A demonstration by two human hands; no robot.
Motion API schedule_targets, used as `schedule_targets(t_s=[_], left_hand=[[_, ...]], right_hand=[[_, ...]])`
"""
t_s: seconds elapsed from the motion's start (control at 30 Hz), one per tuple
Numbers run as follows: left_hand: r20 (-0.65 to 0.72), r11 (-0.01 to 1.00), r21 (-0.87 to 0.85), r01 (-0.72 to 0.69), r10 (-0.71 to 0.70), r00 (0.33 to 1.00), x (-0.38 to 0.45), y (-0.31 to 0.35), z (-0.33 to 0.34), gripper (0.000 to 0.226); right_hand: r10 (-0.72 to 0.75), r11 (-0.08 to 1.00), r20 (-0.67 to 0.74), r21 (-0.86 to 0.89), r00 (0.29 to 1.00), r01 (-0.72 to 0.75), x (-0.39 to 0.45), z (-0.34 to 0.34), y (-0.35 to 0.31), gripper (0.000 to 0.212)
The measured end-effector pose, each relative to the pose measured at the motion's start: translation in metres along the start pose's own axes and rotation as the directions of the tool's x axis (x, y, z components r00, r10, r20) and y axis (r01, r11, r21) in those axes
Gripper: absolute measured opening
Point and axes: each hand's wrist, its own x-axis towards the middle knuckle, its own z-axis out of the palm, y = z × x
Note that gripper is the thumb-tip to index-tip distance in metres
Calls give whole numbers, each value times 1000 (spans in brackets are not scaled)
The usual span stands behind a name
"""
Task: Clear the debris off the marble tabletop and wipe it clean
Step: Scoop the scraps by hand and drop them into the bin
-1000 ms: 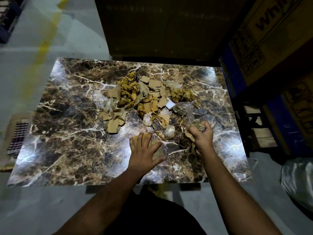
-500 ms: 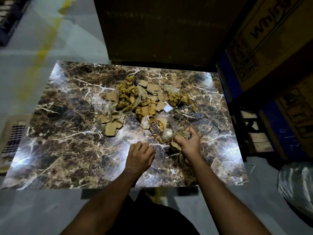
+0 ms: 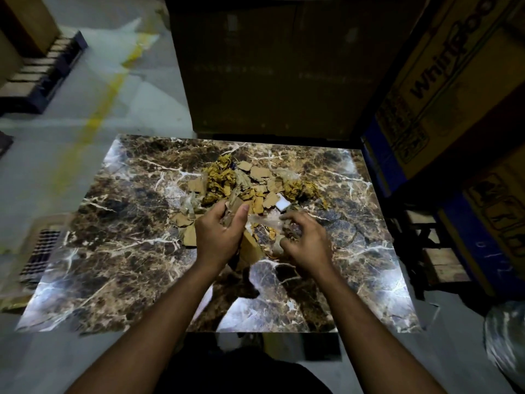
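Lying on the floor at far left, a dark pallet is sitting well apart from the marble tabletop, with a yellow floor stripe running between them. Debris is sitting piled on the tabletop's centre, toward the far edge: crumpled yellow paper, torn cardboard scraps, bits of clear plastic, one small white piece at the pile's near right side. Left hand is hovering at the pile's near edge, fingers curled and thumb up, gripping a bunch of cardboard and paper scraps. A larger cardboard piece is showing just under and between both hands; cannot tell which hand is carrying it. Right hand is sitting just beside the left, fingers curled, pinching crumpled plastic and paper scraps from the pile's near right. Stacked cardboard boxes with printed lettering are standing at right, close to the tabletop's right edge. A plastic bag is lying on the floor at lower right.
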Motion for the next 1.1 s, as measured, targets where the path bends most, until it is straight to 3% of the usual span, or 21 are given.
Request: schedule_targets(t_s=[0.1,0.2,0.3,0.43,0.53,0.63,0.73,0.9,0.97,1.07,1.1], left_hand=[[50,999,-10,-31,31,998,1,20,-3,28],[117,992,113,48,-62,991,6,6,5,53],[110,980,135,150,-165,980,2,-8,9,78],[-48,953,-53,297,-299,953,-6,-4,7,44],[-171,884,-201,421,-455,874,-13,9,9,42],[-226,760,-419,497,-618,753,-14,10,5,39],[-203,641,-614,460,-692,693,-14,7,-13,36],[-284,631,-712,307,-659,696,-28,5,-59,31],[-344,619,-750,231,-664,664,-38,3,-83,32],[-458,635,-758,149,-680,572,-58,-5,-120,26],[-495,649,-751,125,-677,545,-66,-7,-134,22]], right_hand=[[-199,974,27,-109,980,201,8,2,-15,33],[-256,967,8,-15,967,256,15,7,-33,24],[-161,961,8,227,987,155,20,18,-53,27],[31,788,83,611,996,-75,15,39,-72,23],[57,676,88,730,994,-104,3,52,-88,20],[73,639,117,757,990,-137,-7,71,-99,15],[5,617,158,777,987,-127,-16,90,-113,10],[-106,602,278,782,955,-161,-34,123,-141,5],[-126,604,338,772,933,-198,-48,143,-156,19],[-124,616,421,743,899,-263,-79,171,-181,58],[-135,628,445,730,885,-271,-90,181,-189,57]])
